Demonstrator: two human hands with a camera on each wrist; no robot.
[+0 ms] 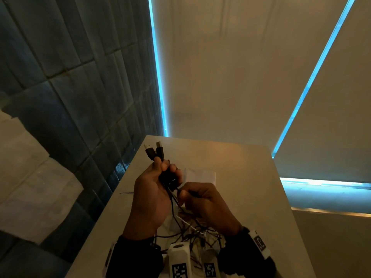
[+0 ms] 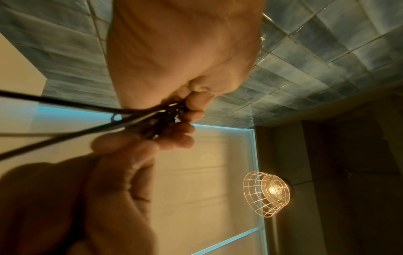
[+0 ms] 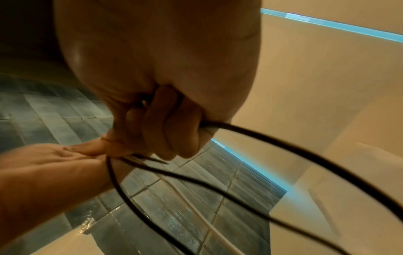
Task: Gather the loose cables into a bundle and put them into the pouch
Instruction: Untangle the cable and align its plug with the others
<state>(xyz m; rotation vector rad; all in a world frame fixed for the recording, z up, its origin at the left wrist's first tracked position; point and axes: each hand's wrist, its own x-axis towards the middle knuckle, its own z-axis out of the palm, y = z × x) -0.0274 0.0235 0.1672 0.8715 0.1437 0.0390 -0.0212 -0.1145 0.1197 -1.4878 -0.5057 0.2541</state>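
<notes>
- cables [image 1: 168, 180] bunching as a dark bundle above the table [image 1: 241, 197], held up off its surface, two usb plugs [image 1: 153, 150] sticking out of the top of the fist.
- loose strands [image 1: 192, 235] trailing down from the bundle, lying tangled on the near part of the table between the two wrists; a thin white strand mixing in among the black ones.
- left hand [image 1: 152, 195] gripping the bundle, fingers and thumb curling tight round it, plugs pointing away from the body.
- right hand [image 1: 206, 203] sitting just beside the left, fingers curling round a black cable [image 3: 283, 146] running out of the bundle; cable looping away below the fist in the right wrist view.
- pale flat pouch-like shape [image 1: 200, 174] lying on the table just beyond the hands; too dim for telling it surely as the pouch.
- white wrist cameras [image 1: 179, 259] with black-and-white markers showing at the near edge.
- tiled wall [image 1: 70, 87] standing to the left, pale blinds [image 1: 241, 67] beyond the table, caged lamp [image 2: 267, 194] glowing in the left wrist view.
</notes>
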